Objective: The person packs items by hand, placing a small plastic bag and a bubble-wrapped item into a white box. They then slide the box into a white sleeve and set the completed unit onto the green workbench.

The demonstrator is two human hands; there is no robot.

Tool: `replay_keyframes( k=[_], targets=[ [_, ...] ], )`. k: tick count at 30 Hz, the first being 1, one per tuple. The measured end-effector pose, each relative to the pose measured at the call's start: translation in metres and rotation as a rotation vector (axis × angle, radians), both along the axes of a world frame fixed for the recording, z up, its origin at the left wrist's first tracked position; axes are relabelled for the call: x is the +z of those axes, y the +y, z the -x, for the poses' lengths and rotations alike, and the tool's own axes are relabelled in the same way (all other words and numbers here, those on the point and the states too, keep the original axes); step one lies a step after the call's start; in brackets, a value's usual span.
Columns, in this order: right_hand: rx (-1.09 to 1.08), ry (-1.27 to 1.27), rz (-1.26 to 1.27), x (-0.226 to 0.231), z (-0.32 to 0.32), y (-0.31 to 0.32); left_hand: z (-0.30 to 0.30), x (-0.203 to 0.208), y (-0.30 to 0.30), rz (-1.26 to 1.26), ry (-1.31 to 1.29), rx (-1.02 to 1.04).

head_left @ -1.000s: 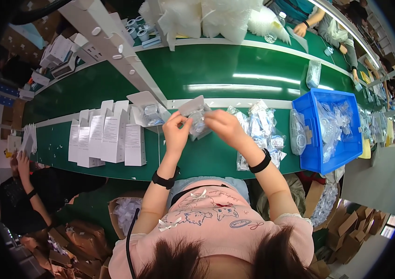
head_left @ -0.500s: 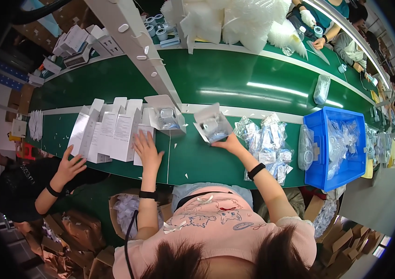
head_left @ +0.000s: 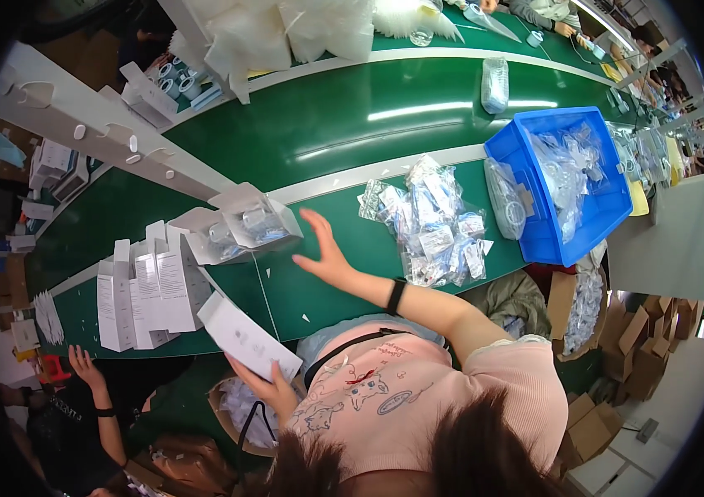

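While left fingers (head_left: 243, 371) grasp near end of white carton (head_left: 246, 333), right fingers (head_left: 319, 231) spread.

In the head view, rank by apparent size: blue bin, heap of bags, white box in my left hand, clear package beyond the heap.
1. Blue bin
2. Heap of bags
3. White box, perhaps enlarged by nearness
4. Clear package

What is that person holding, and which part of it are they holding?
The left grip holds a white carton by its end nearest the person's body. The right grip is open and holds nothing.
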State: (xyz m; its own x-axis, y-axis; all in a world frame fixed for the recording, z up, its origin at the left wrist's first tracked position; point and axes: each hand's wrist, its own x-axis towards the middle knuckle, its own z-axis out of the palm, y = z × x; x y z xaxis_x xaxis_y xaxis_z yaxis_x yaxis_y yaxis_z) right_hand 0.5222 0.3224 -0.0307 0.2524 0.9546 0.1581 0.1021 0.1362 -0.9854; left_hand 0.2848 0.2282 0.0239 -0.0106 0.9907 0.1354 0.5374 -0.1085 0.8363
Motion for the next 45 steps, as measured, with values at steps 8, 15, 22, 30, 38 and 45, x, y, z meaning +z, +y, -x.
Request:
replay_keyframes(
  k=[8, 15, 22, 30, 38, 45],
  targets=[
    [0.573, 0.327, -0.107, 0.043, -0.044, -0.083, -0.072, 0.040, 0.045, -0.367, 0.189, -1.030],
    [0.362, 0.092, 0.143, 0.052, -0.134, -0.108, -0.178, 0.052, 0.081, 0.116, -0.507, -1.066],
    [-0.888, -1.162, 1.020, -0.004, -0.294, -0.116, -0.200, 0.028, 0.108, -0.160, -0.064, -0.878],
    [-0.565, -1.225, 1.010, -0.012, -0.300, -0.117, -0.190, -0.005, 0.112, -0.143, -0.083, -0.766],
    [-0.752, 0.197, -0.379, 0.166, -0.162, -0.078, -0.193, -0.018, 0.104, -0.133, -0.286, -0.749],
    [-0.767, 0.085, -0.226, 0.109, -0.071, -0.030, -0.190, -0.035, 0.085, -0.140, -0.280, -0.556]
  ],
)
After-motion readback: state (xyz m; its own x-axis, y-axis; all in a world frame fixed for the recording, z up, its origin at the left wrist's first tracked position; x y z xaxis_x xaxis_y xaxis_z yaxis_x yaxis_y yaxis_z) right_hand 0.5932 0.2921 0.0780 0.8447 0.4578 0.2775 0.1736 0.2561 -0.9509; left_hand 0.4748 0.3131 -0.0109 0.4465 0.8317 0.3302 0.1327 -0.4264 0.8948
